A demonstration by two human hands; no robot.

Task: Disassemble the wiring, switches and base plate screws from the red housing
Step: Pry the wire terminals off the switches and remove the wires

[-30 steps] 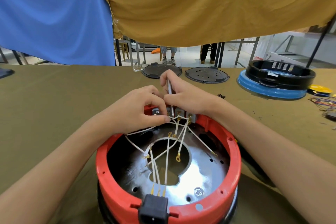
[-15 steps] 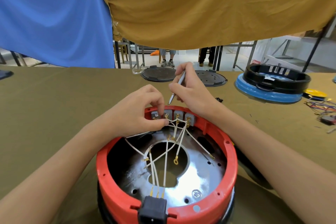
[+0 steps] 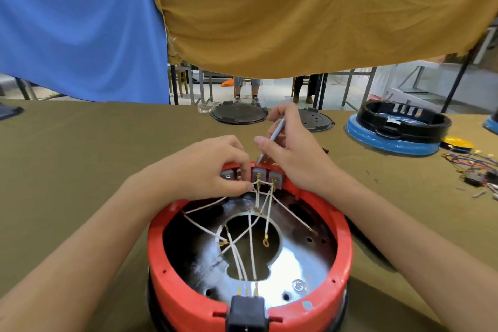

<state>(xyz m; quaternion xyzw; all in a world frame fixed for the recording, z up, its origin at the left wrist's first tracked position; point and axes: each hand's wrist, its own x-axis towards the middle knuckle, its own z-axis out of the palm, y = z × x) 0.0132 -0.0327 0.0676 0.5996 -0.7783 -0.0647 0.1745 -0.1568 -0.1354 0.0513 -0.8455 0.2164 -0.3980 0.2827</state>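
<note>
The red housing [image 3: 188,291] sits at the near edge of the counter [image 3: 80,170], open side up, with a shiny base plate [image 3: 296,256] inside it and a black plug socket [image 3: 246,312] set in its near wall. A row of grey switches [image 3: 258,174] stands along the far rim of the housing. White wires [image 3: 250,237] run from the switches down across the plate and its central hole to the socket; one ends loose in a gold ring terminal [image 3: 266,243] over the hole. One screw [image 3: 297,284] shows in the plate near the socket.

The left hand [image 3: 213,167] rests on the far rim over the left switches, thumb and fingers pinching the wires where they meet the switches. The right hand [image 3: 291,151] grips a thin metal tool [image 3: 270,141] like a pen, its tip pointing down at the top of the switch row.

Toward the far edge lie two dark round plates [image 3: 238,114]. At the far right sits a black ring on a blue base [image 3: 398,132], and near the right edge a loose tangle of coloured wires [image 3: 471,164]. Blue and mustard cloths [image 3: 296,13] hang behind the counter.
</note>
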